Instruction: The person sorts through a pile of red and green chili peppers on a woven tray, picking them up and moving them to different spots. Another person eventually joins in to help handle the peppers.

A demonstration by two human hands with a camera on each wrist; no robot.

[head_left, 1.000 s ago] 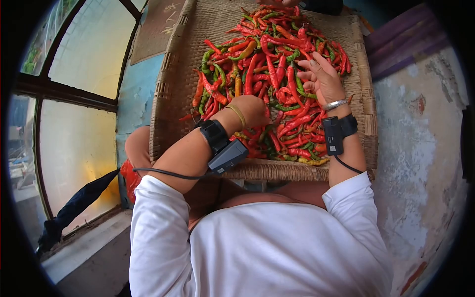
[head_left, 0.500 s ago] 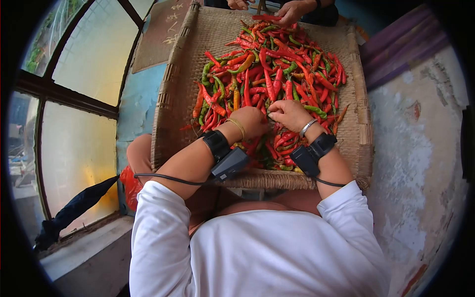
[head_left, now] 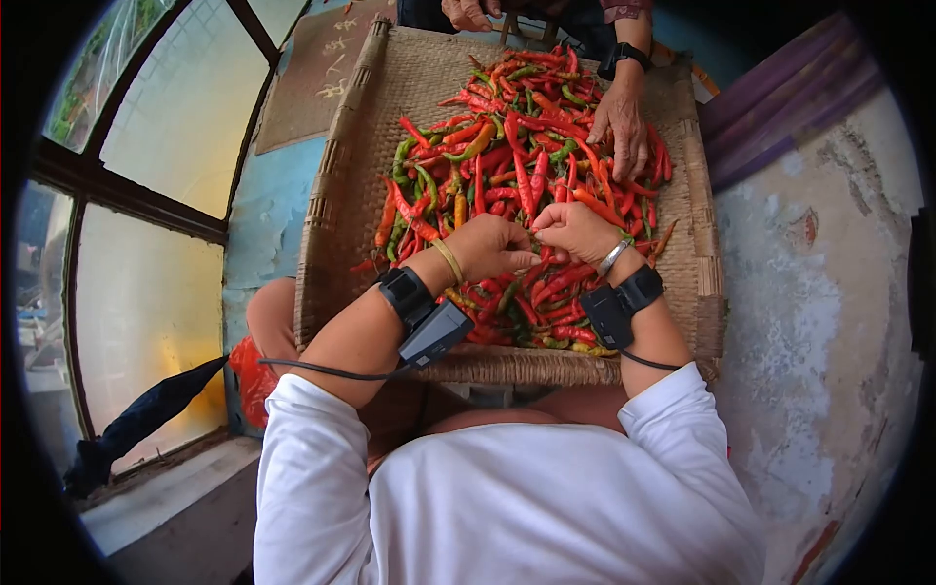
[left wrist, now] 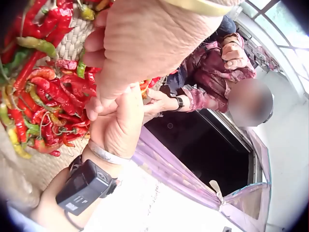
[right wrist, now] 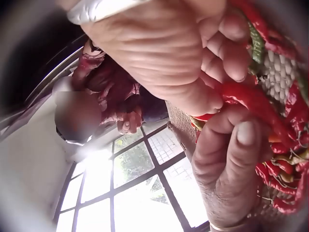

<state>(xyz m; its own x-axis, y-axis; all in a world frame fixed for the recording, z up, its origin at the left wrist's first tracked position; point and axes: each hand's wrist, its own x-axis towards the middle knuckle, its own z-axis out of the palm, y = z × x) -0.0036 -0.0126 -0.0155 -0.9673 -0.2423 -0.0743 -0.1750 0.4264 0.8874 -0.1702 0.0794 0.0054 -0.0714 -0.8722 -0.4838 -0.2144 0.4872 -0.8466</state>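
In the head view, the left hand (head_left: 487, 246) and right hand (head_left: 577, 234) meet over a pile of red and green peppers (head_left: 526, 180). The right wrist view shows a red pepper (right wrist: 256, 105) between them. The thumb and curled forefinger of the left hand (right wrist: 227, 164) grip its body. At its other end, the right hand (right wrist: 159, 53) pinches with thumb and curled fingers; what lies under those fingertips is hidden. The left wrist view shows the fingertips close together, the left hand (left wrist: 149, 43) over the right hand (left wrist: 116, 118).
A woven tray (head_left: 322, 210) with a raised rim holds the peppers. Across it, another person's hand (head_left: 621, 127) reaches onto the pile, and their other hand (head_left: 470, 14) is by the far edge. A window stands left, a worn wall (head_left: 804, 322) right.
The right hand has come down from the pile's right side to the left hand. The other person's hand, earlier at the far edge with a red pepper, now reaches over the pile.
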